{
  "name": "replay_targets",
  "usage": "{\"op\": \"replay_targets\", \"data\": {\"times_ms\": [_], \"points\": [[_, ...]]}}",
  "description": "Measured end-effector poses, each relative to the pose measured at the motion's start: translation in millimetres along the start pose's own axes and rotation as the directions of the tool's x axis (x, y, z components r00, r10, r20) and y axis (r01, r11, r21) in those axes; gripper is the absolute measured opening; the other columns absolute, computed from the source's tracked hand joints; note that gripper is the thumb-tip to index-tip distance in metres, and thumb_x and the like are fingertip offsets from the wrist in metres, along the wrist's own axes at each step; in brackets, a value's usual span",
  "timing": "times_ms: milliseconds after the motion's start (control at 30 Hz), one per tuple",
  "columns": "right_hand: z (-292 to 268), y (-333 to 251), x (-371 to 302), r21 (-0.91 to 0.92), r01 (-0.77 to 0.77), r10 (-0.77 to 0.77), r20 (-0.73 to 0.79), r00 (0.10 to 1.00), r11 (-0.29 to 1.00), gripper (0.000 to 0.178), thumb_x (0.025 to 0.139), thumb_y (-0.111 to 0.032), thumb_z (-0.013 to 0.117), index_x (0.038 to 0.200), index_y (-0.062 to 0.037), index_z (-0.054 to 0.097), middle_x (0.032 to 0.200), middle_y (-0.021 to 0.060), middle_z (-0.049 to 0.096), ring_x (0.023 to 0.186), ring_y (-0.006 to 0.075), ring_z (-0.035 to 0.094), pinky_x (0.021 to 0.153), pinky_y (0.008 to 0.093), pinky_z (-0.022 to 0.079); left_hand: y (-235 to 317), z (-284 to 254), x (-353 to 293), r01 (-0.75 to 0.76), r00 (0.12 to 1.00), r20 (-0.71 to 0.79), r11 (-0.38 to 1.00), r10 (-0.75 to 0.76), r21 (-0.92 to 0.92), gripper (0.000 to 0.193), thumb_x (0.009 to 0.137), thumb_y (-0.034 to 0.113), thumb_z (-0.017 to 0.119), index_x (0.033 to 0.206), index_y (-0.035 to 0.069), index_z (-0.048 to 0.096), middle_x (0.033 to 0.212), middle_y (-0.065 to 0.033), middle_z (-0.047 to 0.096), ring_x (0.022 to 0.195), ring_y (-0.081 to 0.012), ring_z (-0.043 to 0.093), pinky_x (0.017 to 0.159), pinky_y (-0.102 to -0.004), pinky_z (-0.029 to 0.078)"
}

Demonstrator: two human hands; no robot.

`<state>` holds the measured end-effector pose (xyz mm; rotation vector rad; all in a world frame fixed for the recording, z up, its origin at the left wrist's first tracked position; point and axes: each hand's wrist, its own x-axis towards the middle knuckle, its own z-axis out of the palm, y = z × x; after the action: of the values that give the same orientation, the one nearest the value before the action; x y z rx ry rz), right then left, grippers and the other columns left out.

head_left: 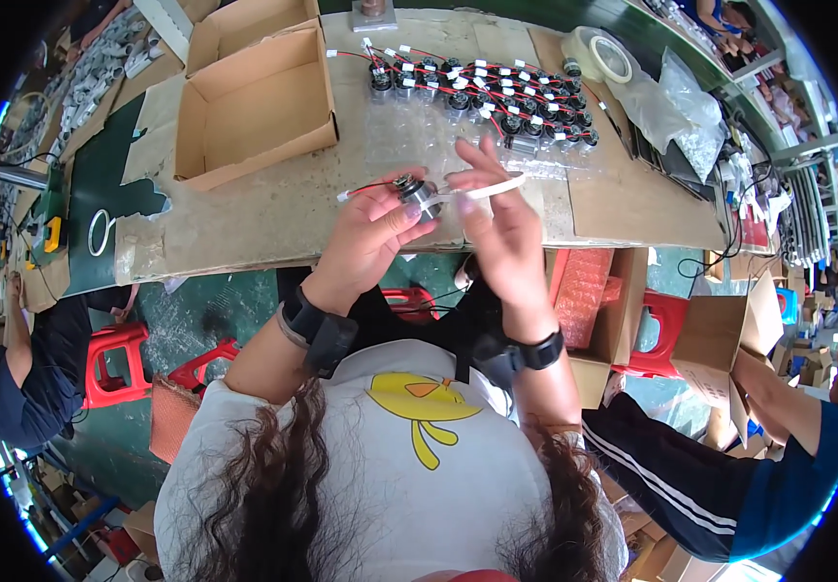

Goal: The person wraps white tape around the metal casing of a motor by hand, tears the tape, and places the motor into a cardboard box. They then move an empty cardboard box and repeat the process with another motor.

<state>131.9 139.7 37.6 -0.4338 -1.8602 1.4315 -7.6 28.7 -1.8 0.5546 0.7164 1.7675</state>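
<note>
Above the table's near edge, my left hand (368,241) grips a small round black-and-silver motor (417,194) between thumb and fingers. A thin red wire with a white connector (344,196) sticks out from the motor to the left. My right hand (508,242), a little smeared by motion, holds a narrow white roll of tape (498,188), seen nearly edge-on. A short pale strip seems to run from the roll to the motor's side. Beyond my hands, several similar motors (511,124) with red wires and white connectors stand grouped on clear plastic.
An open cardboard box (254,116) stands on the worktable (273,218) at left. A white ring (98,233) lies on the dark green mat. Clear tape rolls (611,60) and plastic bags (686,102) are at back right. People sit at both sides, near red stools (116,367).
</note>
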Motion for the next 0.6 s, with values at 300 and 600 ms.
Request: {"op": "replay_targets", "data": {"times_ms": [300,600], "points": [[1,-10,2,-0.724,0.355,-0.474,0.044,0.879,0.592,0.017,0.077,-0.009,0.072,0.093,-0.0083,0.067,0.138,0.0150,0.047,0.139,0.0453,0.021,0.111,0.0548,0.022,-4,-3,-4,-0.047,0.999,0.027,0.998,0.047,0.032,0.040,0.091,0.007,0.061,0.128,0.002,0.048,0.126,-0.0092,0.055,0.117,-0.0200,0.053,0.099,-0.0385,0.045],[12,-3,0,-0.803,0.337,-0.494,0.061,0.867,0.492,0.012,0.077,-0.007,0.072,0.087,-0.0079,0.066,0.137,0.0146,0.047,0.139,0.0456,0.020,0.110,0.0555,0.023,-13,-1,3,-0.089,0.993,0.071,0.996,0.090,-0.024,0.039,0.091,0.004,0.059,0.127,0.004,0.048,0.127,-0.0091,0.055,0.115,-0.0188,0.054,0.101,-0.0391,0.044]]}}
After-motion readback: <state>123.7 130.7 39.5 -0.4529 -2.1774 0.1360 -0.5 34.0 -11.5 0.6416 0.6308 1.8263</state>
